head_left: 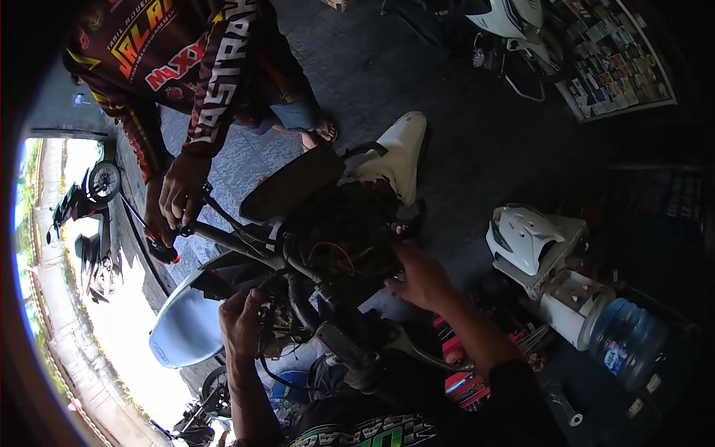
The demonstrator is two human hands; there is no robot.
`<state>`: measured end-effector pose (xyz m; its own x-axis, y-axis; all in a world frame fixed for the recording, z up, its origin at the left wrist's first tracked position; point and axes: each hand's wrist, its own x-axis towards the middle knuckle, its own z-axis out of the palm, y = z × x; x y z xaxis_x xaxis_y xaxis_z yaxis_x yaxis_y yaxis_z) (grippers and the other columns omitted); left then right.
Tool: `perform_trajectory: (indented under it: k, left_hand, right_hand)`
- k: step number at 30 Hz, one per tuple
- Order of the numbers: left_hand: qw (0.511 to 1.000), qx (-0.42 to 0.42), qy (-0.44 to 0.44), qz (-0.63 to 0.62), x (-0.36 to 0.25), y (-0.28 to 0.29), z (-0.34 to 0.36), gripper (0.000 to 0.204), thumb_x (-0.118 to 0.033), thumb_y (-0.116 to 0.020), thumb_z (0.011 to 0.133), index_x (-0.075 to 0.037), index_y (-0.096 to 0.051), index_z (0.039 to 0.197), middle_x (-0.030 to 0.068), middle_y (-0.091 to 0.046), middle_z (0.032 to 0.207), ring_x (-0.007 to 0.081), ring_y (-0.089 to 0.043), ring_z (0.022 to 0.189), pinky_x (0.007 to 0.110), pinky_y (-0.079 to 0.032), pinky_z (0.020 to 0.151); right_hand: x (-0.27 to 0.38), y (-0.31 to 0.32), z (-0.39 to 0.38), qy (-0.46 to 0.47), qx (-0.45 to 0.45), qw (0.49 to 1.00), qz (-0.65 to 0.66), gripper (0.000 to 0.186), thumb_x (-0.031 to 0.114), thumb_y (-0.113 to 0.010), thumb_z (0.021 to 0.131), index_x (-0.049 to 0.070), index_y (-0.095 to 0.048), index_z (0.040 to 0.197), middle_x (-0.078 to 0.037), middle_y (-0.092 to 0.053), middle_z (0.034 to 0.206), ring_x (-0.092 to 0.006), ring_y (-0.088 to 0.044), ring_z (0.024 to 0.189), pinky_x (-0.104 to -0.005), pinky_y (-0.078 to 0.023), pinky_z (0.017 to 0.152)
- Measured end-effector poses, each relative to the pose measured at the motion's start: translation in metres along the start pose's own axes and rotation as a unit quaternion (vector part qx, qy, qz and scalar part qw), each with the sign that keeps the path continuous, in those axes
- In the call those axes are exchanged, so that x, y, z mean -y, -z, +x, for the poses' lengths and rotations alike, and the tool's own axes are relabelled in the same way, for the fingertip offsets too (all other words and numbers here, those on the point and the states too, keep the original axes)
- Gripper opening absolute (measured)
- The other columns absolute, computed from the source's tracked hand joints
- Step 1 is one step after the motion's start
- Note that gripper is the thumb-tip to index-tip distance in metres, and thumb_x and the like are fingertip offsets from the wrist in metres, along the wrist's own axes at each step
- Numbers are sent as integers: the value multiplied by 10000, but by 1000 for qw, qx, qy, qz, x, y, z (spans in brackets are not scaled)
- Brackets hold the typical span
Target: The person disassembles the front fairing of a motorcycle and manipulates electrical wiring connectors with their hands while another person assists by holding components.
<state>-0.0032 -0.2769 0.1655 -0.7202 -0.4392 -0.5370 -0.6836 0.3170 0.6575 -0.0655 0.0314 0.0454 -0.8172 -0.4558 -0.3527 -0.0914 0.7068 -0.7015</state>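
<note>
A stripped motorbike front with a bare handlebar (234,242) stands before me, dark inner parts and a thin red wire (335,248) exposed. My left hand (240,322) is closed beside the wiring and cables left of the steering column; what its fingers hold is hidden. Reaching to the dark front assembly (357,235), my right hand (423,277) curls at its right edge, thumb apart from the forefinger and the other fingers partly hidden. Nearest me is the brake master cylinder (342,344). Across the bike, another person's hands (182,190) are at the handlebar's far end, near a red-tipped grip or tool.
A white fender (402,153) projects beyond the bike. At right are a white body panel (525,235) on a stand, a blue water jug (629,343) and a red tool tray (458,357). A parked motorbike (93,223) stands outside at left; another white motorbike (514,18) is at the back.
</note>
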Motion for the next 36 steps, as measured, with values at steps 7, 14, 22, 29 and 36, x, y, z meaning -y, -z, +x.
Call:
perform_trajectory:
  k: [7,14,22,29,36]
  left_hand:
    - [1000,3,-13,26,23,-12,1,402,-359,-613,959,29,-689,882,-44,-549,664,45,-413,644,264,-335,555]
    - [992,-30,-72,104,47,-21,8,507,-449,-536,986,12,-611,790,20,-491,612,85,-416,617,302,-357,550]
    - [991,-86,-78,-63,76,-62,5,405,-347,-510,1005,23,-621,883,62,-609,748,102,-516,672,298,-432,609]
    - [981,-156,-114,-24,121,-103,0,467,-127,-691,836,21,-569,1262,127,-692,1102,191,-651,987,323,-504,873]
    - [950,-279,-121,-77,100,-115,-7,477,-124,-706,802,-20,-568,1247,152,-638,1145,288,-630,1039,365,-500,883]
  right_hand:
    - [-35,-39,1,-14,-90,995,29,566,172,-790,720,53,-556,1221,-201,-561,1158,-393,-548,1118,-463,-458,934]
    - [-60,-1,29,145,-97,984,27,408,140,-798,701,41,-600,1044,-185,-624,976,-370,-616,965,-481,-473,828]
    - [-66,6,19,90,36,983,159,221,141,-676,837,25,-555,981,-173,-622,805,-313,-637,744,-438,-483,678]
    - [-84,25,57,31,21,889,457,114,135,-502,943,34,-550,966,-32,-566,816,-136,-566,683,-308,-478,673]
    - [-55,46,47,-33,87,894,438,176,167,-516,947,5,-555,1007,-70,-577,824,-133,-589,709,-299,-495,676]
